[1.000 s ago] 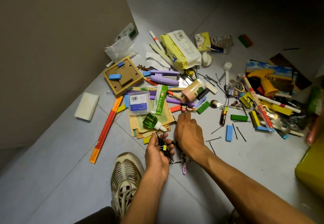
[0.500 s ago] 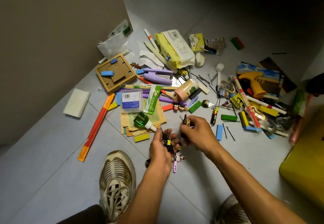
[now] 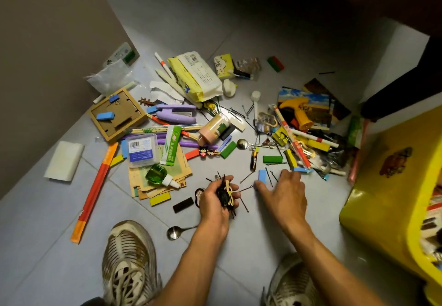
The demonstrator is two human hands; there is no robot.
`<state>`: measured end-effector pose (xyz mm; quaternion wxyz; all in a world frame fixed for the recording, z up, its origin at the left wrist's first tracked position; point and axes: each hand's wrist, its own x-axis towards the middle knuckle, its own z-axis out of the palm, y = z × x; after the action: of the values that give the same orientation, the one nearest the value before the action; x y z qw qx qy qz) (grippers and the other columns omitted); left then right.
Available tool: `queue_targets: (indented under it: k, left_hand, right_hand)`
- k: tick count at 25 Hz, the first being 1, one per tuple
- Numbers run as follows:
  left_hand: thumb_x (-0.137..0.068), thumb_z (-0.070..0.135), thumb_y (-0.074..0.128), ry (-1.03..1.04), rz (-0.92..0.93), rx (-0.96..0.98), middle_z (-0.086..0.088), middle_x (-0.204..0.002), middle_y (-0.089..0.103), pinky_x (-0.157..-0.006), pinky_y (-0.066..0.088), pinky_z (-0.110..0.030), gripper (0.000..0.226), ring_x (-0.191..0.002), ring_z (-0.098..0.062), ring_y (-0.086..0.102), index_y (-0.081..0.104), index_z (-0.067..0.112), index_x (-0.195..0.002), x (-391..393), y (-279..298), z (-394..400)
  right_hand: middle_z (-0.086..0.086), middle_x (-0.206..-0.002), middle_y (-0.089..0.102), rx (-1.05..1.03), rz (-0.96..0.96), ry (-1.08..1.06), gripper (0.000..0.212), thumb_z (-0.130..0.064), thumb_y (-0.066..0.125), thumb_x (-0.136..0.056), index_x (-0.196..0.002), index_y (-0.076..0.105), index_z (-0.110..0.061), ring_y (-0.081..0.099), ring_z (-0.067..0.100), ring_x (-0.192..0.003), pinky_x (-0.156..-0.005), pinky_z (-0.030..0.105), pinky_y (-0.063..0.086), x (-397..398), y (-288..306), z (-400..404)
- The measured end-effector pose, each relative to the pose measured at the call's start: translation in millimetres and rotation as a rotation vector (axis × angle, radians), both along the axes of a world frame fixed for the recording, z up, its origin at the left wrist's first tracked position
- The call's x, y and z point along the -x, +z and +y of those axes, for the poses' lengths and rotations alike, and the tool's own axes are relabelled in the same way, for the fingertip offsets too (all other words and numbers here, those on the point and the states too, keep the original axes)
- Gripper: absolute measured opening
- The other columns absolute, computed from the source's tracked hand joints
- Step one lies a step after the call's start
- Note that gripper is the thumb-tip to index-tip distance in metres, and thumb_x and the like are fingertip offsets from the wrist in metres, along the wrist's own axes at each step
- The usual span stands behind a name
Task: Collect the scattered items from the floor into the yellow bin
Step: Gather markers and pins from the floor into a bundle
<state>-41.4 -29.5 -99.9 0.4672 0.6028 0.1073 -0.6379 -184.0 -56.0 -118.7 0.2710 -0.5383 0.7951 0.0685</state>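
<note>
Head view: gathering hairpins off the floor.
Left hand [image 3: 218, 200] is clenching a bundle of pins [image 3: 224, 194]; right hand [image 3: 284, 192], fingers spreading open, is reaching for loose hairpins [image 3: 269, 178], best pinched singly.

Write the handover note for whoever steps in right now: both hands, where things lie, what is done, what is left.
Left hand: closed on a bundle of black hairpins and clips.
Right hand: open, palm down, reaching onto the floor by a blue block and loose hairpins.
Yellow bin: at the right, already holding some items.
Done: one handful gathered, not yet binned.
Left: nearly the whole pile, including the wet wipes pack, purple stapler, green bottle and two spoons.
</note>
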Motion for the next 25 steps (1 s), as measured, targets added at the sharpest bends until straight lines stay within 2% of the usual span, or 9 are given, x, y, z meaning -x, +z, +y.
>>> queue_targets:
  k: [3,6,10,14,17,21,25]
  left_hand:
    - [-0.098,0.018,0.043,-0.005,-0.010,-0.029,-0.011,-0.070,0.061,-0.048,0.041,-0.026,0.028,-0.054,-0.019,0.056,0.065,0.001,-0.098,-5,-8,7]
    - [-0.098,0.018,0.042,0.015,0.003,-0.032,-0.011,-0.068,0.060,-0.044,0.042,-0.025,0.028,-0.050,-0.019,0.056,0.064,0.001,-0.097,-11,-10,8]
    - [-0.098,0.018,0.043,0.013,-0.033,-0.036,-0.011,-0.068,0.061,-0.044,0.043,-0.025,0.028,-0.050,-0.018,0.057,0.064,0.000,-0.101,-16,-9,8]
    - [-0.097,0.017,0.045,0.010,-0.038,-0.030,-0.012,-0.067,0.062,-0.043,0.044,-0.024,0.027,-0.050,-0.019,0.058,0.065,-0.001,-0.100,-16,-4,8]
    - [-0.097,0.017,0.045,0.014,-0.036,-0.037,-0.012,-0.068,0.061,-0.043,0.043,-0.024,0.027,-0.051,-0.019,0.058,0.065,-0.001,-0.100,-16,-5,9]
    - [-0.097,0.017,0.046,0.008,-0.021,-0.037,-0.012,-0.067,0.062,-0.043,0.044,-0.024,0.027,-0.050,-0.019,0.058,0.066,-0.001,-0.099,-14,-5,10]
    - [-0.097,0.017,0.046,0.011,-0.029,-0.047,-0.011,-0.067,0.062,-0.043,0.044,-0.024,0.028,-0.050,-0.019,0.058,0.066,-0.001,-0.100,-16,-9,12]
  right_hand:
    - [0.011,-0.124,0.045,0.114,0.035,0.139,0.075,-0.066,0.059,-0.082,-0.129,0.045,-0.009,0.046,0.028,-0.105,-0.078,0.036,0.048,-31,-21,4]
    - [0.011,-0.120,0.049,0.213,-0.018,0.224,0.049,-0.043,0.058,-0.093,-0.128,0.051,-0.009,0.047,0.027,-0.103,-0.079,0.034,0.047,-55,-28,7]
    - [0.011,-0.118,0.055,0.194,-0.016,0.361,0.024,-0.015,0.051,-0.098,-0.120,0.059,-0.009,0.052,0.027,-0.103,-0.076,0.033,0.047,-59,-23,6]
    - [0.015,-0.116,0.056,0.143,0.051,0.519,0.029,0.005,0.042,-0.092,-0.115,0.056,-0.005,0.056,0.031,-0.100,-0.069,0.036,0.048,-59,-14,-1]
    - [0.016,-0.114,0.057,0.124,0.007,0.506,0.029,0.007,0.044,-0.090,-0.114,0.057,-0.003,0.058,0.032,-0.098,-0.070,0.036,0.048,-57,-11,-8]
    - [0.014,-0.108,0.060,0.150,-0.016,0.503,0.020,-0.001,0.046,-0.094,-0.107,0.060,-0.006,0.060,0.032,-0.092,-0.065,0.034,0.039,-51,-11,-4]
    - [0.017,-0.106,0.060,0.145,0.063,0.538,0.026,0.005,0.044,-0.091,-0.111,0.060,-0.002,0.062,0.033,-0.091,-0.067,0.037,0.048,-62,-13,-1]
